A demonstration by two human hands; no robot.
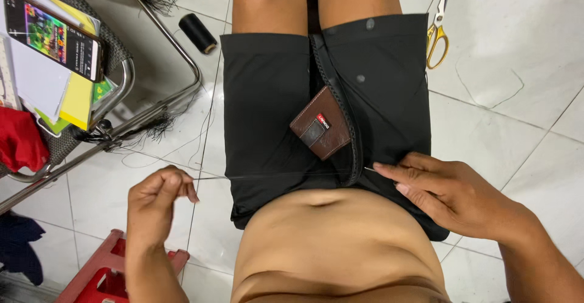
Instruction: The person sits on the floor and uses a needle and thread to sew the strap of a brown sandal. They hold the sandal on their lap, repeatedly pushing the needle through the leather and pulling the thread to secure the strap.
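Left hand: fingers pinched shut on the end of a thin dark thread, which is pulled taut.
Right hand: fingertips closed on a slim needle at the thread's other end, resting on the black fabric garment across the lap.
Thread: runs level between both hands, over the garment's lower edge.
On the garment: brown leather patch beside a black strap.
Floor: black thread spool at upper left, yellow-handled scissors at upper right.
Chair: smartphone on papers.
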